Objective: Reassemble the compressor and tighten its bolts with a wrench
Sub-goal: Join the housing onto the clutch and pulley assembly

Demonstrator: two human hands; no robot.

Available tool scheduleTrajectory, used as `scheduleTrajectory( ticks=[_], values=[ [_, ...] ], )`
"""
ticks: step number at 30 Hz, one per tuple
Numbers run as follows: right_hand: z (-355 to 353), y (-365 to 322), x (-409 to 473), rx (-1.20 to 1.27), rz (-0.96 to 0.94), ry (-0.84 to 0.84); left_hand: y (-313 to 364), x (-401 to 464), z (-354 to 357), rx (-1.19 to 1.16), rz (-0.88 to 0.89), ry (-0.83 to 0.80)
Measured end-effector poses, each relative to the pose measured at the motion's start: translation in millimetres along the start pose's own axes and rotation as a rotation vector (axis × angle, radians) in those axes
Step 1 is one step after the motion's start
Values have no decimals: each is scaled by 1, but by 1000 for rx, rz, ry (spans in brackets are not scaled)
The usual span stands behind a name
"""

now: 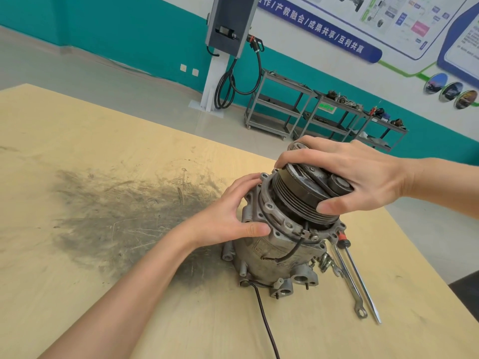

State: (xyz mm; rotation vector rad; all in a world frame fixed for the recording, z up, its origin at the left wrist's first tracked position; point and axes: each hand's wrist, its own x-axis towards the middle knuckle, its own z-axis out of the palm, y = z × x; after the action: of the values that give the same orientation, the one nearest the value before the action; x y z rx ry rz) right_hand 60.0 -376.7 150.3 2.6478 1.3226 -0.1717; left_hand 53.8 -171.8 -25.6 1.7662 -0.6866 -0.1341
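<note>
A grey metal compressor body (280,257) stands upright on the wooden table (103,294). On top of it sits its flanged front cover (274,211), tilted, carrying a dark grooved pulley (300,195). My right hand (347,177) grips the pulley from above, fingers and thumb curled round its rim. My left hand (233,216) holds the flange's left edge, thumb against the housing. A black wire (293,251) hangs down the body's front. A wrench (348,283) and a screwdriver (360,275) lie to the right of the compressor, beside some loose bolts (325,263).
A dark greasy smear (129,216) covers the table left of the compressor. A black cable (267,325) runs from the base toward the near edge. Beyond the table stand metal shelves (311,112) with parts and a wall-mounted charging unit (228,24).
</note>
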Motion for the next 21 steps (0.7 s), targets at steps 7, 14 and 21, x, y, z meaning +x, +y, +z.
scheduleTrajectory(
  ticks=[7,14,21],
  values=[
    [0,4,0,-90,-182,19,-1,2,1,-24,-36,4],
    [-1,4,-6,-100,-105,-1,-3,2,2,-31,-62,32],
    [-15,-14,-20,282,206,28,-4,3,2,-36,-57,43]
  ],
)
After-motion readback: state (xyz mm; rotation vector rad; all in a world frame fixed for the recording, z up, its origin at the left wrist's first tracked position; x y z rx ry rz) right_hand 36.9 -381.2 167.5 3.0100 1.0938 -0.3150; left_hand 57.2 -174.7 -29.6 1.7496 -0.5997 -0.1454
